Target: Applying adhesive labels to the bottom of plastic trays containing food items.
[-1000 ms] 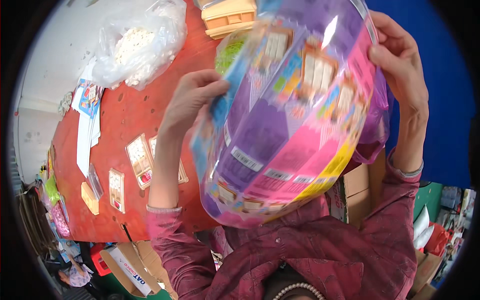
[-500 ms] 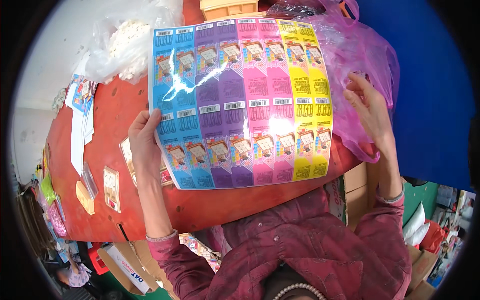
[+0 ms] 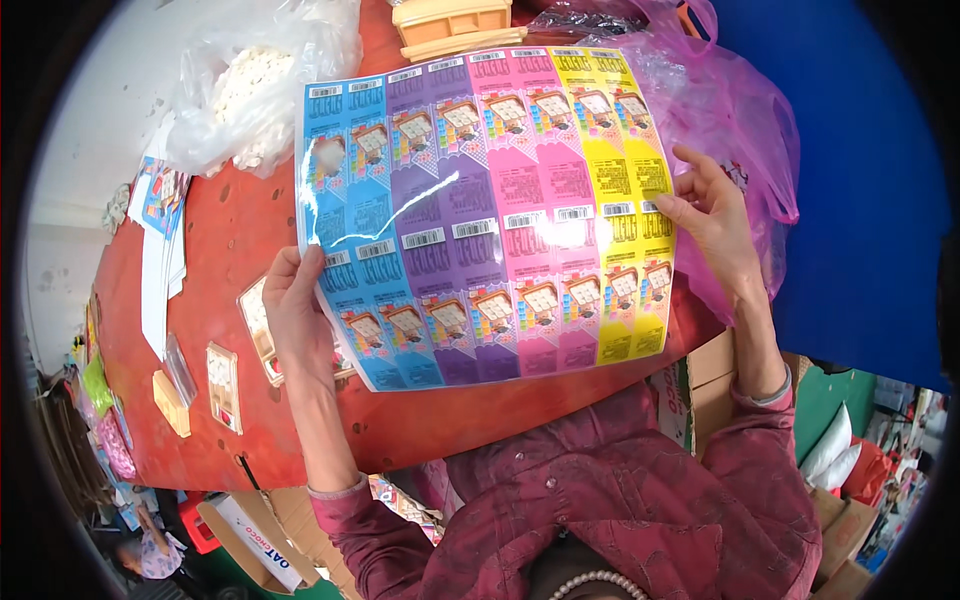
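A large glossy sheet of printed labels point(image 3: 520, 235), in blue, purple, pink and yellow columns, is held up over the red table. My left hand point(image 3: 298, 300) pinches its left edge, thumb on the front face. At the right edge, my right hand point(image 3: 715, 215) grips the sheet with its thumb over the yellow column and fingers partly behind. The sheet bows slightly and light glares off its surface. Behind my left wrist, a shallow tray with small pieces point(image 3: 262, 325) is partly covered by the sheet and hand.
The red table point(image 3: 220, 280) carries a clear bag of white pieces point(image 3: 255, 90), cream plastic trays point(image 3: 455, 25), a small filled tray point(image 3: 223, 388), a cream block point(image 3: 171, 403) and a paper stack point(image 3: 160, 270). A purple plastic bag point(image 3: 745, 120) lies right. Cardboard boxes point(image 3: 712, 375) stand below the edge.
My right hand has moved left from beside the purple bag and taken hold of the sheet's right edge. The sheet and my left hand have shifted slightly lower.
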Demonstrator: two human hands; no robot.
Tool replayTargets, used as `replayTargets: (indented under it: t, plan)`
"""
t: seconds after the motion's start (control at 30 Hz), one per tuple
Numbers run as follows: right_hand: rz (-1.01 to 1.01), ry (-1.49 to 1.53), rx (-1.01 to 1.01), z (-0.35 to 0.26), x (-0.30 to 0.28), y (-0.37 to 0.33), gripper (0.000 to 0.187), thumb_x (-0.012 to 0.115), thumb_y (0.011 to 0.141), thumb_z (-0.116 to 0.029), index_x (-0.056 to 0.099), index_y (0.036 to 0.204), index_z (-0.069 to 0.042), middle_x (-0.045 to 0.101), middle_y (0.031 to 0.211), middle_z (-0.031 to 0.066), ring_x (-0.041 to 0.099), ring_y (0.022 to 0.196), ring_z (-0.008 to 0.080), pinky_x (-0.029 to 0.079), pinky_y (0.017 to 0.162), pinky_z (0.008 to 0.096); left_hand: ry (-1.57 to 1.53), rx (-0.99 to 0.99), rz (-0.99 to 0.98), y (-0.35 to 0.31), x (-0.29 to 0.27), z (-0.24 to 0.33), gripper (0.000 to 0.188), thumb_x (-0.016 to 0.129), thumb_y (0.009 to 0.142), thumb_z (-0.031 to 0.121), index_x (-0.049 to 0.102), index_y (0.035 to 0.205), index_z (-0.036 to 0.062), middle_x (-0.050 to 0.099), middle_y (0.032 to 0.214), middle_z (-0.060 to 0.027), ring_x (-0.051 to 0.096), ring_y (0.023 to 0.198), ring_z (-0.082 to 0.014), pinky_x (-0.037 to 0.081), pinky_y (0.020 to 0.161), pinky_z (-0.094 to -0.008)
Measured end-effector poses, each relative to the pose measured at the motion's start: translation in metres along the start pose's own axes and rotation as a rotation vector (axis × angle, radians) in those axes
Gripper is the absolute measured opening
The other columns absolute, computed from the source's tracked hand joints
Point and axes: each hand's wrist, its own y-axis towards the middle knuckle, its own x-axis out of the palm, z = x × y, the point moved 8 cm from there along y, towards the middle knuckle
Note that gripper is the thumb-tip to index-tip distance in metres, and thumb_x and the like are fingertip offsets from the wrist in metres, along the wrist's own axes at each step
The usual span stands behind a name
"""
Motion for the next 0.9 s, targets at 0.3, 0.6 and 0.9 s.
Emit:
replayTargets:
  t: [0.3, 0.6, 0.9]
  plan:
    - [0.107, -0.095, -0.210, -0.047, -0.005, -0.016, 0.057, 0.071, 0.072, -0.003, 0.050, 0.125, 0.002, 0.059, 0.096, 0.0039, 0.055, 0.092, 0.0137, 0.043, 0.084, 0.0254, -0.108, 0.010, -0.014, -0.021, -0.001, 0.005, 0.003, 0.060, 0.086, 0.004, 0.059, 0.083, 0.0052, 0.064, 0.080, -0.0025, 0.059, 0.070, -0.0079, 0.049, 0.065, -0.0212]
    - [0.166, -0.082, -0.383, -0.064, -0.018, -0.031, 0.048, 0.073, 0.063, 0.006, 0.061, 0.109, 0.001, 0.053, 0.084, 0.0017, 0.050, 0.081, 0.0116, 0.039, 0.074, 0.0221, -0.035, 0.104, -0.073, -0.040, -0.007, 0.021, 0.019, 0.068, 0.071, -0.008, 0.062, 0.087, 0.0005, 0.066, 0.086, -0.0054, 0.062, 0.076, -0.0125, 0.050, 0.074, -0.0255]
    - [0.250, -0.416, -0.534, -0.081, -0.029, -0.040, 0.031, 0.075, 0.067, -0.006, 0.068, 0.098, -0.004, 0.057, 0.096, 0.0088, 0.054, 0.090, 0.0190, 0.043, 0.082, 0.0288, 0.260, 0.554, -0.001, -0.062, 0.010, 0.066, 0.018, 0.069, 0.059, -0.009, 0.064, 0.074, 0.0005, 0.052, 0.124, -0.0168, 0.049, 0.116, -0.0259, 0.046, 0.091, -0.0363]
